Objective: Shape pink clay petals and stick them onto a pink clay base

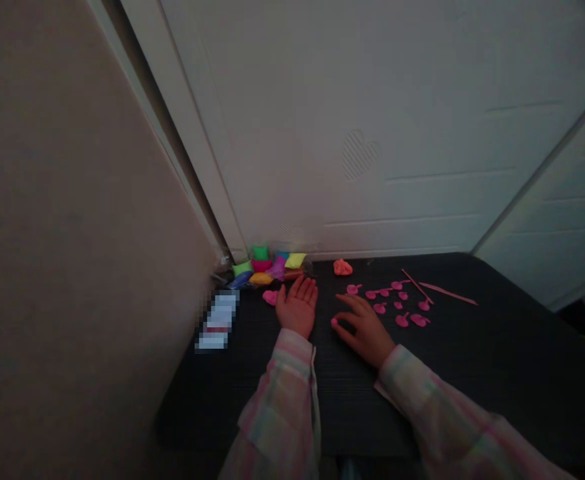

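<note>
My left hand (pixel 298 308) is held palm up with its fingers stretched out, and nothing lies on the palm. A pink lump of modelling clay (pixel 271 297) sits on the table just left of it. To the right, my right hand (pixel 365 327) pinches a small pink clay ball (pixel 334 323) between thumb and index finger, the other fingers extended. Beyond the right hand lie several small flat pink clay pieces (pixel 379 309), some with thin stems. Two thin pink tools, a stick (pixel 417 287) and a flat pointed one (pixel 449 293), lie among and beside them.
Several bright bags of clay (pixel 261 278) are heaped at the back left of the dark table (pixel 497 373). An orange clay lump (pixel 343 267) stands near the white panel (pixel 292 133) behind. A blurred-out pale item (pixel 218 320) lies by the left wall (pixel 72 253).
</note>
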The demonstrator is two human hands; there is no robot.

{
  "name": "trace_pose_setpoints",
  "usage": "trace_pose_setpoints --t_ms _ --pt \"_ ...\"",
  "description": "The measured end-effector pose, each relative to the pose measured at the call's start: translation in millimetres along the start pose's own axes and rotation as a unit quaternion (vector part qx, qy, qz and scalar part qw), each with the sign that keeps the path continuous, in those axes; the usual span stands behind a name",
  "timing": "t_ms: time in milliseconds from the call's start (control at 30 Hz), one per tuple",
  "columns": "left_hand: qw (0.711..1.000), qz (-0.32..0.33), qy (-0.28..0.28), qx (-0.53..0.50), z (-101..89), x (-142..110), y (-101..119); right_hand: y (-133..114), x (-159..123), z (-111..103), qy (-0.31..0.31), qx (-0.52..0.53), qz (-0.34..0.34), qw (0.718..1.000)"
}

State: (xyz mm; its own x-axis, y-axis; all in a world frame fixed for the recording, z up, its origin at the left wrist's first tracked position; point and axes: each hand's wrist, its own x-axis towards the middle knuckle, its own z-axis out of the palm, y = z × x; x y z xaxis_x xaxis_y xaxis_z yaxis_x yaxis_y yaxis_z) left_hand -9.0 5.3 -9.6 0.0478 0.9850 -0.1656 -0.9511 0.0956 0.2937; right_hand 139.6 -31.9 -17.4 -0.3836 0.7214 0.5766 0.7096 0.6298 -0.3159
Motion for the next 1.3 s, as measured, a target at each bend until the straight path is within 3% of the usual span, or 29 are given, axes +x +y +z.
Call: trace_pose_setpoints --t_ms 200,367,500,667,933,1133,1300 --pt "1.0 -0.02 0.013 -0.001 3.0 -1 -5 1 -13 -8 -0.08 -0.031 0.005 0.996" --pt "1.0 -0.011 0.016 -0.01 2.1 -1 -5 4 -12 -9 -0.08 0.001 0.024 0.996" --pt "1.0 -0.01 0.019 -0.014 1.7 0 -6 8 -9 -9 -0.053 0.059 0.085 0.993" --pt "1.0 -0.011 0.025 -0.01 3.4 0 -8 10 8 5 0.027 0.109 0.164 0.98" --pt "0.999 0.001 0.031 -0.014 3.5 -1 -5 7 46 35 0.094 0.111 0.186 0.972" --pt "0.999 0.004 0.031 -0.016 4.3 -2 -7 4 45 39 0.021 -0.011 0.123 0.992" --pt "0.999 0.014 0.039 -0.016 5.3 -3 -7 -2 46 38 -0.065 -0.125 0.118 0.983"
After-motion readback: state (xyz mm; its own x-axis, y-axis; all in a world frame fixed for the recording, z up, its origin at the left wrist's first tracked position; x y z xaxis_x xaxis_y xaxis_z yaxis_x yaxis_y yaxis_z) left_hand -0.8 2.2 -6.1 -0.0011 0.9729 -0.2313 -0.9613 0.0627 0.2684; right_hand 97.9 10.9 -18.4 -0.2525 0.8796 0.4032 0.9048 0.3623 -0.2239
